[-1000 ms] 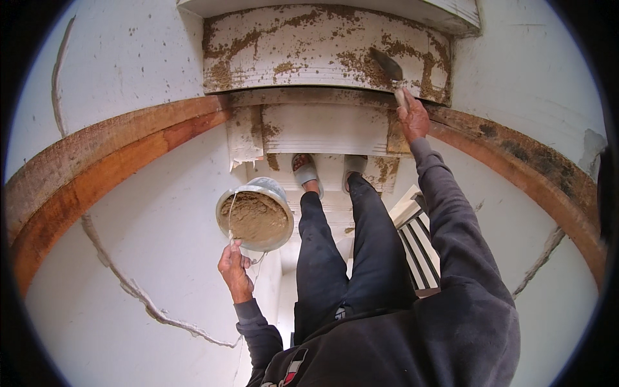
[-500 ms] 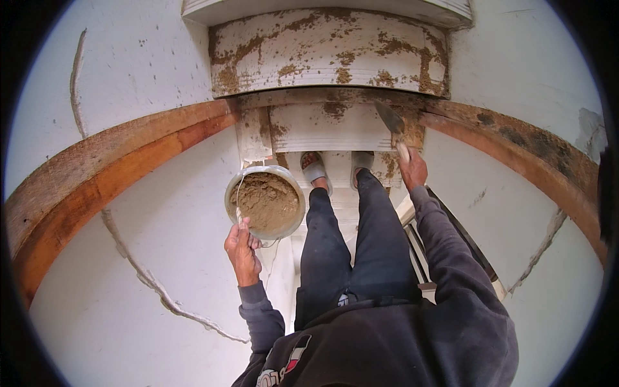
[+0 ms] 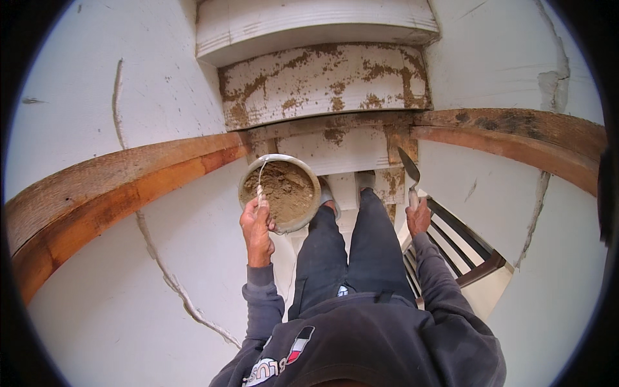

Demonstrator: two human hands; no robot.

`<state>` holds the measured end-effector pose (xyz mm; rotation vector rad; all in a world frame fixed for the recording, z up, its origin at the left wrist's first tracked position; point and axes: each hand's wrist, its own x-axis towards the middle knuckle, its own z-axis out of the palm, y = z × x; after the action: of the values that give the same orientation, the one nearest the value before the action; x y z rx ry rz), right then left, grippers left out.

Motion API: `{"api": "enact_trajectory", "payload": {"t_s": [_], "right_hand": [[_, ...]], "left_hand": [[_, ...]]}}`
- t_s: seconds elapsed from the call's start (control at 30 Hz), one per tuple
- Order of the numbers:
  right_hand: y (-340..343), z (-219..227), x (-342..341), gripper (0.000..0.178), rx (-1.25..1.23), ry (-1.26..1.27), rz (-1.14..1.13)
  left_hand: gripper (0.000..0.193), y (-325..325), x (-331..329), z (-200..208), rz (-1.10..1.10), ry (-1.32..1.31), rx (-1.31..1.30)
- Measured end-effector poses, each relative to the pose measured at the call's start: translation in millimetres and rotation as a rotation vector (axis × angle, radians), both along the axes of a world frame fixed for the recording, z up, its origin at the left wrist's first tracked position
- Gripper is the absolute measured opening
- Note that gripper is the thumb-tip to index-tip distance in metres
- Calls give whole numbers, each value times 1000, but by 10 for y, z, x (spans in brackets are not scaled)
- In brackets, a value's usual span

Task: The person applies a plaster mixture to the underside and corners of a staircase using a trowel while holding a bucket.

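My left hand (image 3: pixel 257 226) is closed round the handle of a pale bucket (image 3: pixel 313 210), which hangs left of my legs. Brown mortar (image 3: pixel 287 190) with a lumpy surface fills much of it. On the right, my right hand (image 3: pixel 418 217) grips the handle of a pointed trowel (image 3: pixel 410 166). The trowel's blade points away from me and stands apart from the bucket. Beneath the blade tip and beyond it are white stair steps (image 3: pixel 322 80) spattered with brown mortar.
A wooden beam (image 3: pixel 142 174) runs in from the left wall, and another wooden beam (image 3: pixel 516 132) from the right. Both side walls carry long rough cracks (image 3: pixel 169 277). A dark slatted railing (image 3: pixel 458 245) lies low at the right. My sandalled foot (image 3: pixel 329 198) shows beside the bucket.
The bucket and my left hand have shifted slightly right and up in the picture. My right hand has lowered with the trowel, whose blade now points more straight ahead. The view has tilted.
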<state>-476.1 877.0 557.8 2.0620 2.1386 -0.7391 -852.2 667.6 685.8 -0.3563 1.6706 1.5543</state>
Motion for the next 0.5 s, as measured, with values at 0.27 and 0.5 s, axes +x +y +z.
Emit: {"api": "enact_trajectory", "payload": {"t_s": [0.27, 0.5], "right_hand": [[-490, -214, 429, 35, -60, 117, -177], [-1008, 32, 839, 36, -119, 21, -327]], "left_hand": [[28, 606, -513, 291, -130, 104, 115], [25, 1121, -1008, 336, -180, 224, 152]]}}
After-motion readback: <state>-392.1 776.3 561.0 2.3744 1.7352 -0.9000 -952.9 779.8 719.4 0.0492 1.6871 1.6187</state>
